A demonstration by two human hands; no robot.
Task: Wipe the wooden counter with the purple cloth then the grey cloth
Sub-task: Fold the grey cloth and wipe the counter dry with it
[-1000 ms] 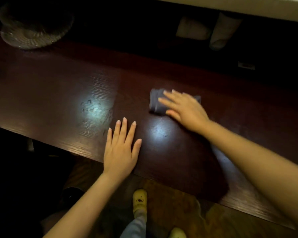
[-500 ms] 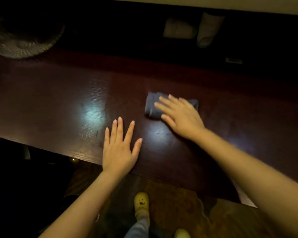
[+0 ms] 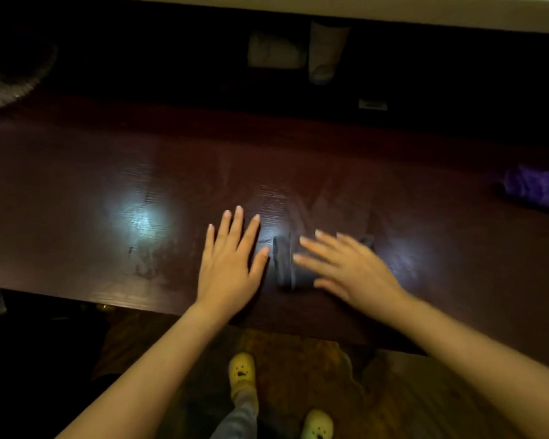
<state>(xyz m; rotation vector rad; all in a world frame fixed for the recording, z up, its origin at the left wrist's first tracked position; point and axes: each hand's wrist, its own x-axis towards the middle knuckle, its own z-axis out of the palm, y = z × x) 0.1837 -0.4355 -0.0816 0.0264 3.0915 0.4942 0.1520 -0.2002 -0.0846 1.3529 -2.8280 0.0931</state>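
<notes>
Fingers of the right hand [image 3: 349, 270] lie flat, pinning the grey cloth [image 3: 284, 263], long axis pointing away, beside the splayed left hand [image 3: 229, 267].

A dark, glossy wooden tabletop [image 3: 76, 172] was seen, with a folded grey cloth [image 3: 284, 263] pressed flat near its front edge under the right hand [image 3: 352, 269], the left hand [image 3: 230, 264] laid just beside it, and a purple cloth [image 3: 536, 188] left at the far right.
</notes>
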